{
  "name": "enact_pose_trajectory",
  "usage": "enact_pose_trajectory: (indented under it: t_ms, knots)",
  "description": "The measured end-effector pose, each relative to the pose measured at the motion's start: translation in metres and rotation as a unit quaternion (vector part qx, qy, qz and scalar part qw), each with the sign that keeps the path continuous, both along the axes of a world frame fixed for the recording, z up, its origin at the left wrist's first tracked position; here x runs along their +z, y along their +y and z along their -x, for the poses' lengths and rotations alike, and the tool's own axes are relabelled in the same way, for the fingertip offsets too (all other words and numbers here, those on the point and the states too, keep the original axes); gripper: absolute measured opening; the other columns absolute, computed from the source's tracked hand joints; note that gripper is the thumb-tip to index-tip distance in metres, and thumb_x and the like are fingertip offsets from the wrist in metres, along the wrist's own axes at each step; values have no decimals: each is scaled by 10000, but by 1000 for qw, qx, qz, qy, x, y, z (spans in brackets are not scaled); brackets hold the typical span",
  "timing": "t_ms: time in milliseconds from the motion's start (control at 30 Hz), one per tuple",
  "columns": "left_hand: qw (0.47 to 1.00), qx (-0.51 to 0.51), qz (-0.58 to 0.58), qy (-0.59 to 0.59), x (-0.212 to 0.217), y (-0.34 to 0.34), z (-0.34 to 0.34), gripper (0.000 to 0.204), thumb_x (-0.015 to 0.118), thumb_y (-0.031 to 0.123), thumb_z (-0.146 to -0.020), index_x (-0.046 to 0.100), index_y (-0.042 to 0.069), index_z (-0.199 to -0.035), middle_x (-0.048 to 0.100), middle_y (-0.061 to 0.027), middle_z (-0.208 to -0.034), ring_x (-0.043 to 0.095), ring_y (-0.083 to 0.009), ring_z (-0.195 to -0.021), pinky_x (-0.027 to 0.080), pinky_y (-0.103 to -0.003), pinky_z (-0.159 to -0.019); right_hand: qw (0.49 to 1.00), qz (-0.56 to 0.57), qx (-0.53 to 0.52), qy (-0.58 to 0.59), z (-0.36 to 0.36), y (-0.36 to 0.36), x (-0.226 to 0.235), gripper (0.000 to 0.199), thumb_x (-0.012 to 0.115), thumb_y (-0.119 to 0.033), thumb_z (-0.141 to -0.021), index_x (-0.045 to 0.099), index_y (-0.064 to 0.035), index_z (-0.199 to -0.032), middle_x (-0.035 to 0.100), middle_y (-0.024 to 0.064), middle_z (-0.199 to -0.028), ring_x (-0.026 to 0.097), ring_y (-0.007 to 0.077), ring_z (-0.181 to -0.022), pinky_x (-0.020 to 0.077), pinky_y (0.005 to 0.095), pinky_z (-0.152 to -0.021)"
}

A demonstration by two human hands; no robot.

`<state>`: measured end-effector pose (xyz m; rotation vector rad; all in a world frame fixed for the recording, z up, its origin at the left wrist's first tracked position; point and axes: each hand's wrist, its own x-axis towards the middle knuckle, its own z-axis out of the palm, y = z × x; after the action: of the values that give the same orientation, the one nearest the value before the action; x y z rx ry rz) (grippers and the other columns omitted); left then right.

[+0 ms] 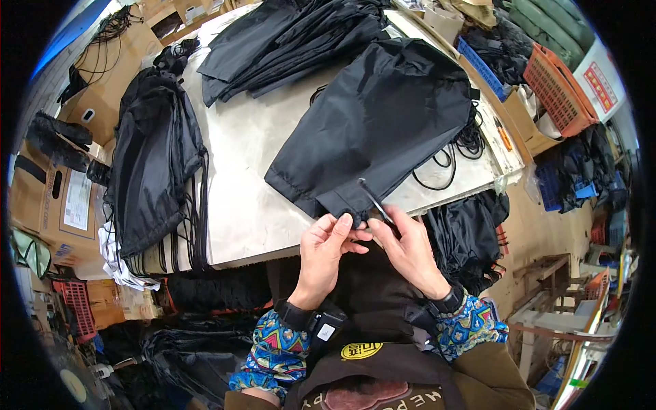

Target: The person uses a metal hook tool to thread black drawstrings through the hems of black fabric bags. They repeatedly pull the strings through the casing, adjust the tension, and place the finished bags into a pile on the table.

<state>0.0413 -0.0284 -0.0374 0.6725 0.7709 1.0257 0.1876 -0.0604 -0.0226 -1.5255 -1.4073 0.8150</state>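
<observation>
A black drawstring bag lies flat over the front right of the white table, its near corner bunched at the edge. My left hand pinches that corner between thumb and fingers. Close beside it, my right hand is closed around a thin metal rod-like tool, whose tip points away over the bag's hem. The tool's lower end is hidden in my fingers. Black cords spill in loops from the bag's right side.
On the table's left lies a pile of black drawstring bags, cords hanging over the front edge. Black fabric pieces are stacked at the back. Cardboard boxes stand left; an orange basket sits far right. More black bags hang below the table.
</observation>
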Motion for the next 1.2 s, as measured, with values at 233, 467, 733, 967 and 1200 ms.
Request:
enact_pose_trajectory:
  t_ms: [233,467,733,967,1200]
  knots:
    - [998,40,-29,38,-2,7,-1,206,605,211,-908,563,40,-800,638,-82,-763,647,-148,-642,534,-249,-564,996,-18,14,-81,-8,-37,13,138,531,-85,-921,577,19,-1001,617,195,-844,632,329,-751,487,335,-654]
    - [998,56,-18,35,3,7,-8,198,629,199,-891,568,41,-788,650,-96,-765,660,-166,-663,535,-246,-568,973,-121,-16,-194,-6,-45,2,135,617,-19,-826,596,8,-956,641,164,-836,642,326,-744,508,349,-624]
    - [996,41,-46,71,3,4,-3,189,636,182,-887,602,22,-793,659,-88,-764,649,-146,-681,531,-241,-587,928,-168,2,-334,1,-41,5,178,623,-39,-809,574,-25,-979,583,87,-715,596,241,-632,476,336,-532]
    - [994,38,-43,94,-1,-1,-3,220,626,211,-898,626,2,-831,613,-32,-746,588,-96,-650,492,-227,-545,948,-155,42,-276,3,-21,1,210,614,-77,-829,566,-39,-1029,620,109,-801,627,261,-698,493,354,-568]
    - [986,93,-70,117,0,29,39,224,612,250,-903,605,50,-802,625,-41,-721,582,-105,-610,455,-235,-521,960,40,108,-253,-76,-50,43,156,631,-25,-811,630,27,-958,628,178,-790,638,323,-736,501,341,-627]
